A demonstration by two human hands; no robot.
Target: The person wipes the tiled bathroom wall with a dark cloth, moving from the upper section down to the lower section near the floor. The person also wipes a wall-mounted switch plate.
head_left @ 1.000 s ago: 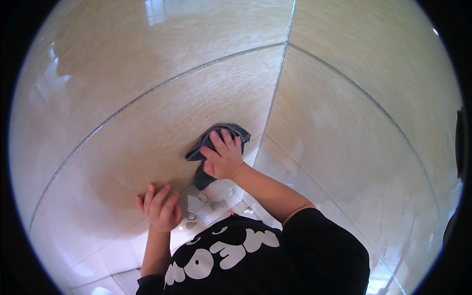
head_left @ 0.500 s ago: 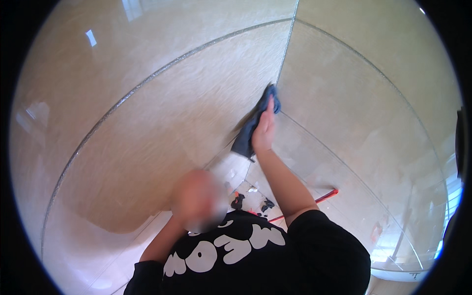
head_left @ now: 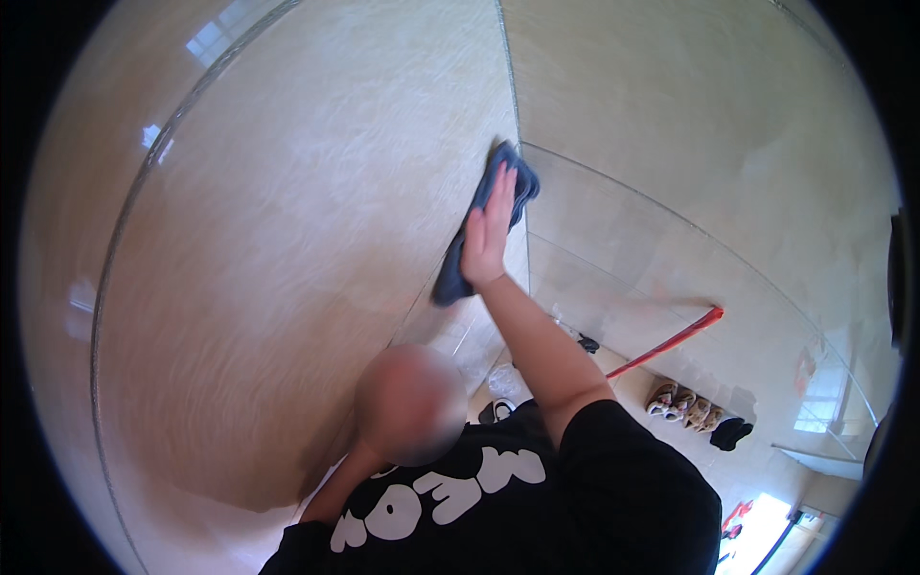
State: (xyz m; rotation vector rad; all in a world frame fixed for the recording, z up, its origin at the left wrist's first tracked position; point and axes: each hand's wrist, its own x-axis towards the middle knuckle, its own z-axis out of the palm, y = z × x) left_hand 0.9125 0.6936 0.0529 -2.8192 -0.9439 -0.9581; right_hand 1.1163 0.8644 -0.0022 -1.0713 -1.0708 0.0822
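We have free room across the bare left wall (head_left: 278, 230) beside the blue-grey cloth (head_left: 524, 187), but the adjoining right wall (head_left: 661, 115) blocks the way near our right hand (head_left: 489, 235), and a red pole (head_left: 671, 342) slants rightward past our forearm (head_left: 532, 331).

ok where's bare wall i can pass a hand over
The left wall is widely bare above the left hand, between the curved grey seam and the cloth; the right wall, above the red pole. Crowded: the corner where the right hand presses the cloth, and lower right around the pole and shoes.
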